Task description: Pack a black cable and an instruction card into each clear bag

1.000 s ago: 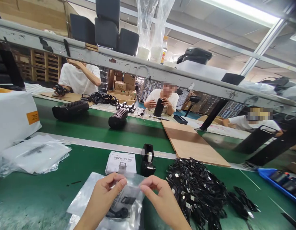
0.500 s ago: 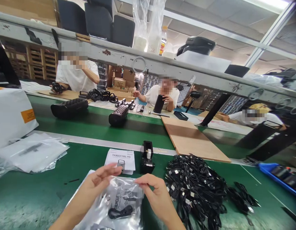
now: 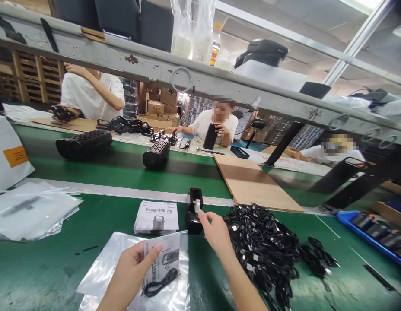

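My left hand [image 3: 134,270] is closed on a clear plastic bag [image 3: 166,268] with a black cable coiled inside, thumb on top of the bag. The bag lies over a stack of more clear bags [image 3: 105,265] on the green belt. My right hand [image 3: 215,231] reaches forward to the black tape dispenser [image 3: 194,210], its fingertips touching the white tape at the top. A stack of "Thunder Trail Pro" booklets [image 3: 157,217] lies just left of the dispenser.
A big pile of black cables [image 3: 265,250] lies right of my right hand. Bagged items [image 3: 28,209] and a white box [image 3: 7,157] sit at left. Two black speakers [image 3: 84,144] [image 3: 157,154] ride the far belt near a brown board [image 3: 254,183]. Three people sit across. A blue tray [image 3: 375,235] is at right.
My right hand let go of the bag and moved forward to the tape dispenser. My left hand still holds the bag, now lowered. The view shifted slightly left.
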`<move>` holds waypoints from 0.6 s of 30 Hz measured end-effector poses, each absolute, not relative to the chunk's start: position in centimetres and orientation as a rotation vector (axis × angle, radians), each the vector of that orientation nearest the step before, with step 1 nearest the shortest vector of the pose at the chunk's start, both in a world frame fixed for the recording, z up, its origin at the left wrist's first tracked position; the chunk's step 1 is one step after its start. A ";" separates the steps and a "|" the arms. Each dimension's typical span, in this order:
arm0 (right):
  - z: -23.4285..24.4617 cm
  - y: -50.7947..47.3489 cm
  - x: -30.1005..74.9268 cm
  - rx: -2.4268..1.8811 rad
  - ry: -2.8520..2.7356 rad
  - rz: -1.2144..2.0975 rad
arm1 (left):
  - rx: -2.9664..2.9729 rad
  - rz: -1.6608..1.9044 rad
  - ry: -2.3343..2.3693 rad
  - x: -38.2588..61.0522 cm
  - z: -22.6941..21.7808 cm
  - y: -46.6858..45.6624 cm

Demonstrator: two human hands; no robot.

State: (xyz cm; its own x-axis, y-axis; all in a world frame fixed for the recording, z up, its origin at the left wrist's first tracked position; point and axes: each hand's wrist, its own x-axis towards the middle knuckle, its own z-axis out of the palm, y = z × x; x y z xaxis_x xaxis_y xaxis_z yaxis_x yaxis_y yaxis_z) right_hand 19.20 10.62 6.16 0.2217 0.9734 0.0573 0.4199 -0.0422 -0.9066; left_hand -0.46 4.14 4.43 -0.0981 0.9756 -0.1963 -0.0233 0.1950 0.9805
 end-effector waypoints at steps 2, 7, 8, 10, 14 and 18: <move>6.0 11.1 19.1 -1.589 -1.306 0.920 | 0.998 1.153 1.362 -0.4 4.5 4.2; 5.3 9.6 17.8 -1.487 -1.234 1.068 | 0.996 1.156 1.387 -0.3 4.5 4.2; 5.0 9.1 17.7 -1.481 -1.240 1.051 | 0.990 1.157 1.391 -0.3 4.5 4.1; 4.4 8.4 17.5 -1.511 -1.260 0.971 | 0.963 1.166 1.387 -0.2 4.7 4.1; 3.7 6.6 17.8 -1.625 -1.282 0.764 | 0.874 1.237 1.329 0.1 4.8 4.0; 4.8 4.1 16.6 -1.473 -1.358 1.012 | 0.912 1.226 1.302 0.3 4.7 3.9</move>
